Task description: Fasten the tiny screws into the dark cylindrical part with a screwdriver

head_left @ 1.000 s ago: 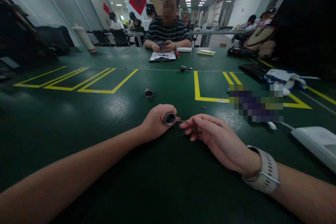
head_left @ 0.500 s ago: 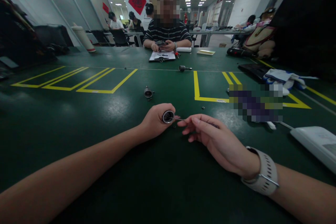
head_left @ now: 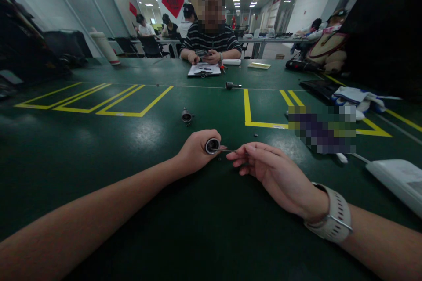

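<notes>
My left hand is closed around a round metal cup-shaped part, its open end turned toward me. In my right hand a thin metal rod is pinched between thumb and fingers. The rod's far end reaches into the cup's mouth; its tip and its handle end are hard to make out. Beyond my left hand a similar metal cup part lies on the green table, with tiny pieces beside it. A small nut rests past my right fingers, and another small ring lies between my hands.
A metal part with a stem lies farther back. Yellow tape marks the table. To the right are a white box-like device, a cable and a cloth. Across the table sits a person behind a clipboard.
My right hand has shifted slightly to the right, and the rod lies a little flatter in the cup's mouth. My left hand stays nearly still around the cup part.
</notes>
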Motion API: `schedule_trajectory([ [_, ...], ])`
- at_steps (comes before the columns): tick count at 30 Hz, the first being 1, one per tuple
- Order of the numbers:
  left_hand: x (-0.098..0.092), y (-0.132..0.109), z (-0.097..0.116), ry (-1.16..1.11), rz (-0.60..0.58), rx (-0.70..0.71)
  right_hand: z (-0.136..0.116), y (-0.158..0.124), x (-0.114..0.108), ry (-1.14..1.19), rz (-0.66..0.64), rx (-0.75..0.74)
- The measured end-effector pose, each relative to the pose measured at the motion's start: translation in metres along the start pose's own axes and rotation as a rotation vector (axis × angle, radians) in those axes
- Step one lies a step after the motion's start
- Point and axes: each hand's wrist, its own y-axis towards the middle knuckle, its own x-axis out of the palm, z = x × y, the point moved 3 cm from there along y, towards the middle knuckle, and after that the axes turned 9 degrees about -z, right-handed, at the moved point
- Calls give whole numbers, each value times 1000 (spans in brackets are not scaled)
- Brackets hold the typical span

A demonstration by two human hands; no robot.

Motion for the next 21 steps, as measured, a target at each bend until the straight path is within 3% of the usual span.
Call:
schedule_trajectory([
  [10,1,-2,5,122,-29,37,-3,-2,6,-201,51,-35],
  [21,0,-1,3,53,-10,22,-1,-1,0,12,-32,24],
])
